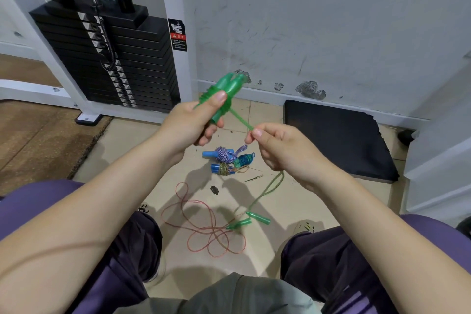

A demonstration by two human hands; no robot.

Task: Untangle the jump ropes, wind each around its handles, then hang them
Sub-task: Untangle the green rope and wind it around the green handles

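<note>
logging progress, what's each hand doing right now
Left hand: grips the paired green plastic jump-rope handles.
Right hand: pinches the thin green rope.

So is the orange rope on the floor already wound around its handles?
No, the orange rope lies in loose loops on the floor, spreading out from the green handles near the person's feet.
</note>
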